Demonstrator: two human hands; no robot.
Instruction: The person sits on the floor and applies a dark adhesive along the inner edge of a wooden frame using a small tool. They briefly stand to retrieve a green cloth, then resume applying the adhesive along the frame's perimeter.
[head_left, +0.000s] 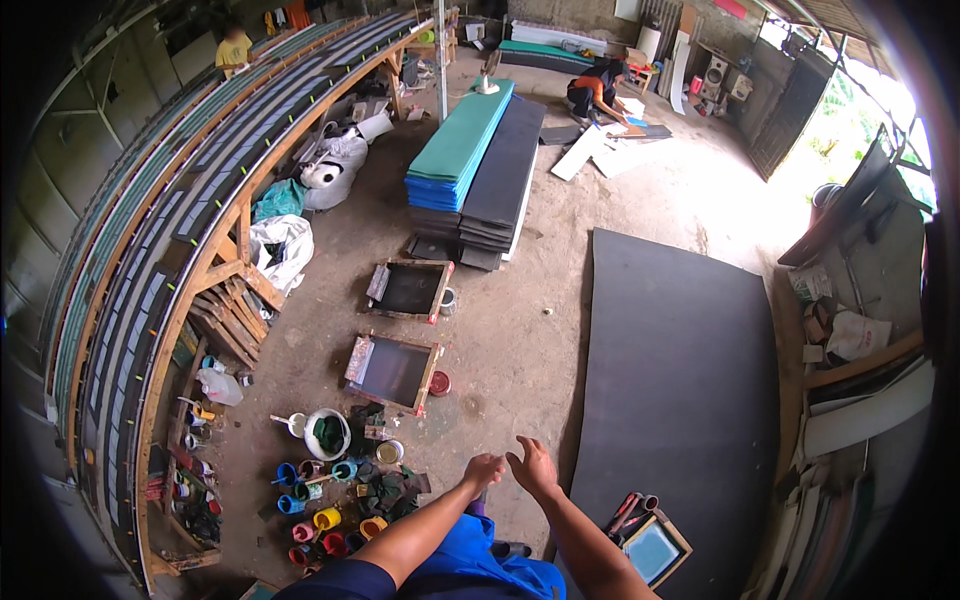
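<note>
My left hand (484, 469) is held out in front of me, its fingers curled in; whatever they hold, if anything, cannot be made out. Close beside it, my right hand (534, 466) has its thumb and fingers apart, with nothing seen in it. Both hands are in the air over the concrete floor, between a group of paint pots (327, 518) on the left and a large black sheet (680, 370) on the right. A blue cloth (480, 562) shows below my forearms. Near my right forearm, a small framed screen (652, 550) lies on the black sheet beside some red-handled tools (626, 513).
Two wooden-framed screens (428, 378) lie on the floor ahead, near a white bucket (345, 420). Beyond them is a stack of green, blue and black sheets (462, 145). A long curved-looking table (165, 290) runs along the left. One person (595, 90) crouches far off; another (233, 50) stands behind the table.
</note>
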